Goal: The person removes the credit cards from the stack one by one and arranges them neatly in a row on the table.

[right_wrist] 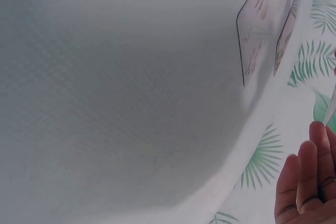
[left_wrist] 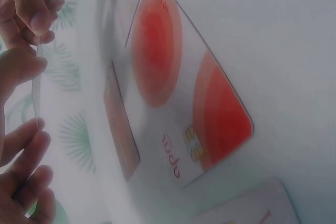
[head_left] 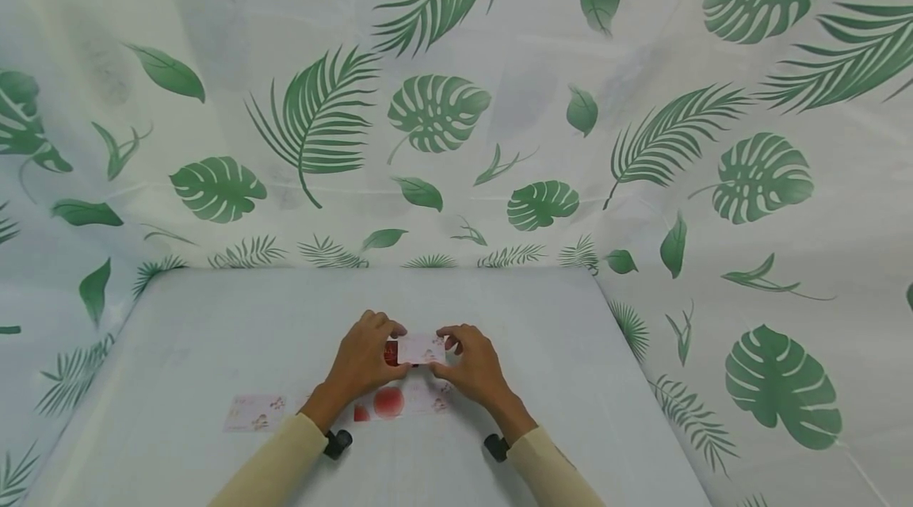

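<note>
A small pale card with a faint pink print [head_left: 422, 349] is held up between both hands over the white table. My left hand [head_left: 364, 352] pinches its left side, thumb below and fingers above, and my right hand [head_left: 471, 364] pinches the right side likewise. In the left wrist view the held card [left_wrist: 36, 95] shows edge-on as a thin strip. Behind it in the head view, a dark red card [head_left: 391, 353] shows beside the left fingers, partly hidden. Nearer me lies a white card with red circles [head_left: 388, 402]; the left wrist view shows a chip on it.
A pale pink-printed card [head_left: 255, 413] lies to the left on the white table [head_left: 178, 348]. Another printed card [right_wrist: 255, 35] lies beneath the right hand. A white cloth with green leaves [head_left: 499, 103] hangs behind and along both sides of the table.
</note>
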Action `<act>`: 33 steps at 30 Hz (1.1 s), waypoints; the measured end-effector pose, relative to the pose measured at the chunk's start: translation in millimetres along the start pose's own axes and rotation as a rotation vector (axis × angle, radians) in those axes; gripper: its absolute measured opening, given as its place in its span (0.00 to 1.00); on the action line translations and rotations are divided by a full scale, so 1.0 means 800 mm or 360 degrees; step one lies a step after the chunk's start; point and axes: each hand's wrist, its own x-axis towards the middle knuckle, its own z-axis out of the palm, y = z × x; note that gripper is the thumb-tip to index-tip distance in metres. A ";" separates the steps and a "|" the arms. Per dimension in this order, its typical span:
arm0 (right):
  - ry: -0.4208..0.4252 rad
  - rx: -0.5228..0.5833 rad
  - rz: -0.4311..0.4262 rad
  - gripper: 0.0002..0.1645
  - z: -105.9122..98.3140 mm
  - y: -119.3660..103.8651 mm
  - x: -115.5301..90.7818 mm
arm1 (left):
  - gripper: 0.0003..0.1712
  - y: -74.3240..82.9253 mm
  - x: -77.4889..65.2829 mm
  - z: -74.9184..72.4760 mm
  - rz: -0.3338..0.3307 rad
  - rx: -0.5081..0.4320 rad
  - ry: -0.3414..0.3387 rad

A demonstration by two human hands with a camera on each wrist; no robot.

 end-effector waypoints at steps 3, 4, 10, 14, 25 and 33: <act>0.0012 0.0003 0.0002 0.32 -0.001 0.002 -0.002 | 0.29 0.004 0.001 0.001 0.0009 0.0023 0.0012; 0.0011 0.0002 0.0009 0.32 -0.002 0.001 -0.003 | 0.29 0.005 0.001 0.001 0.0011 0.0029 0.0016; 0.0010 -0.0003 0.0017 0.32 -0.006 0.001 -0.006 | 0.29 0.009 0.002 0.002 0.0016 0.0040 0.0016; 0.0034 -0.0025 -0.0009 0.32 -0.007 0.004 -0.008 | 0.29 0.012 0.002 0.003 0.0002 0.0036 0.0000; 0.0046 -0.0043 0.0021 0.32 -0.012 0.009 -0.012 | 0.29 0.018 0.003 0.010 0.0014 0.0032 0.0006; 0.0076 -0.0026 0.0018 0.32 -0.016 0.012 -0.017 | 0.29 0.022 0.003 0.013 0.0068 0.0014 0.0046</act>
